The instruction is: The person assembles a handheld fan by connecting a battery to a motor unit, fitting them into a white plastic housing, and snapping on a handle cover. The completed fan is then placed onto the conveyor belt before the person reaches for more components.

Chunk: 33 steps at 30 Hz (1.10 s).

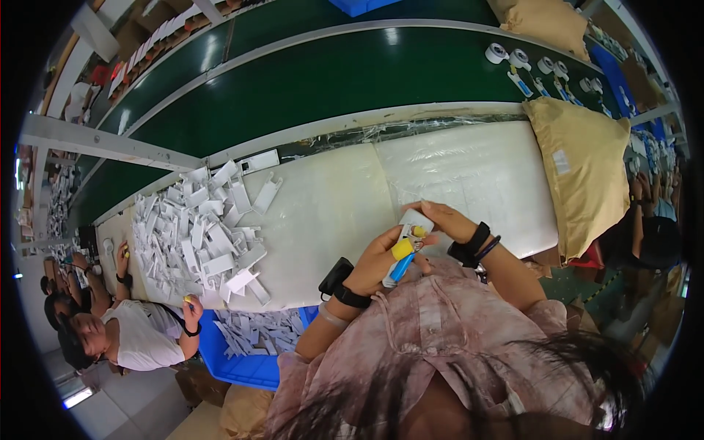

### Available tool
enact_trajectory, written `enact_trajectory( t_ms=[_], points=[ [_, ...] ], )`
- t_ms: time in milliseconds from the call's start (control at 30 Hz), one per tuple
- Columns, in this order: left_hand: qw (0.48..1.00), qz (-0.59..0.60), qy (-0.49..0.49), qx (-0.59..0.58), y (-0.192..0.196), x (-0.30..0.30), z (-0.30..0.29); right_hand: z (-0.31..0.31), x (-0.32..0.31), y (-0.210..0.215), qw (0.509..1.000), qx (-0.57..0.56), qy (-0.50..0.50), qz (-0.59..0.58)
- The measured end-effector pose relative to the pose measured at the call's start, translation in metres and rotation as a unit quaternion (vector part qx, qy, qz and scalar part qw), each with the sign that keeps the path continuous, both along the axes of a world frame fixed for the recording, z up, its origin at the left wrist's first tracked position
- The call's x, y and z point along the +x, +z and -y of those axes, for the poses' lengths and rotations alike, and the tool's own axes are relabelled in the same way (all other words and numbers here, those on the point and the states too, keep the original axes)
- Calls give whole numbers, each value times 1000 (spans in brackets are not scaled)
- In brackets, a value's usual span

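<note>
Close in front of my body, both hands meet on a small white plastic housing (416, 219). A blue cylinder (400, 267), like a battery cell, and a yellow piece (402, 248) show at its lower end. My left hand (375, 263) curls round this assembly from the left, fingers closed. From the right, my right hand (449, 223) pinches the upper end of the housing between its fingers. A big heap of loose white plastic housings (202, 231) lies on the worktable to my left.
The pale, plastic-covered worktable (323, 198) borders a green conveyor belt (315, 81). A blue bin (249, 372) holds more white parts. A tan sack (583, 172) stands at the right end. White round devices with blue cylinders (519, 82) sit on the belt. A co-worker (139, 334) sits at left.
</note>
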<state>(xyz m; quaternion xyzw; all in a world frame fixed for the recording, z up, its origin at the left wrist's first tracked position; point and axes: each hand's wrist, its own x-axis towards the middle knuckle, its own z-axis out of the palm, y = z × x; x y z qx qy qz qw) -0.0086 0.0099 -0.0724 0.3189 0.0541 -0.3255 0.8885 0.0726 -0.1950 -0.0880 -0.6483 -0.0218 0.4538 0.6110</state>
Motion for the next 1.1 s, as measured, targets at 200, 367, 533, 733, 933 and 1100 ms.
enact_trajectory(
  t_ms=[200, 367, 533, 733, 933, 1100],
  points=[
    [997, -42, 2, -59, 9, 1, -13, 3, -13, -16, 969, 204, -17, -140],
    [996, -37, 10, -84, 5, 0, -17, 11, -17, -18, 954, 274, 29, -119],
    [997, -15, 24, -70, 1, 3, -23, 17, -18, -26, 957, 256, 9, -134],
    [996, 11, 85, -13, -9, -4, -63, -4, -3, -22, 941, 290, 12, -176],
    [958, 55, 262, 99, 3, -30, -117, -18, 6, -37, 979, 163, 74, -99],
    [885, 45, 410, 218, -22, -66, -185, -8, 7, -61, 985, 114, 54, -118]
  ],
)
